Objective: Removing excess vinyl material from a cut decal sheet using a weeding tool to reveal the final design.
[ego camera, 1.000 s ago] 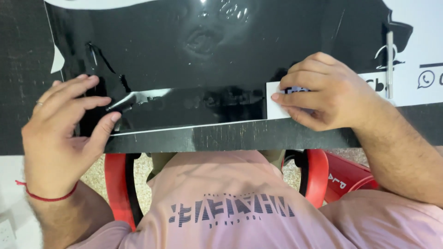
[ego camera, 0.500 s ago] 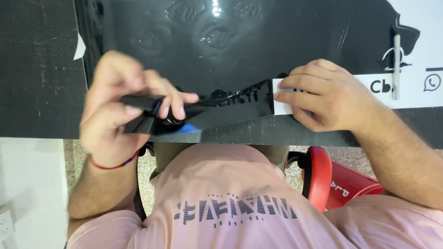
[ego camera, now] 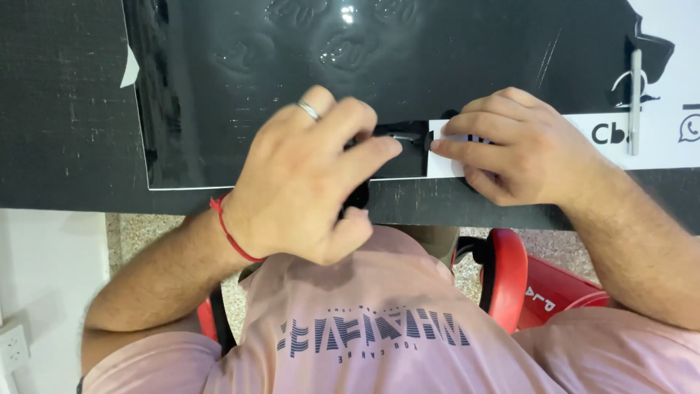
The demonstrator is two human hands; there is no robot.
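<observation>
A narrow strip of black vinyl point(ego camera: 399, 136) is seen at the near edge of a glossy black vinyl sheet point(ego camera: 437, 51), which is spread over a dark table point(ego camera: 65, 109). The strip is pinched by the left hand point(ego camera: 310, 182), whose fingers are closed together on it; more black material is gathered under the palm and is hard to make out. A ring point(ego camera: 308, 110) is worn on one finger and a red thread bracelet point(ego camera: 230, 233) at the wrist.

Just beside it, the right hand point(ego camera: 510, 146) is pressed flat, fingers close together, on the white backing point(ego camera: 448, 157) laid bare where the black layer is lifted. Nothing is clasped by this hand; the backing is only held down by the fingertips point(ego camera: 441, 146).

To the right, the white backing is carried on to the frame edge, with black letter shapes and a round black icon point(ego camera: 689, 128) cut off there. A slim grey pen-like tool point(ego camera: 635, 91) is laid upright across it. The sheet's far side is cut off by the top edge.

Below the table edge, a pink shirt point(ego camera: 379, 321) with a dark printed mark and a red chair point(ego camera: 507, 273) are seen.
</observation>
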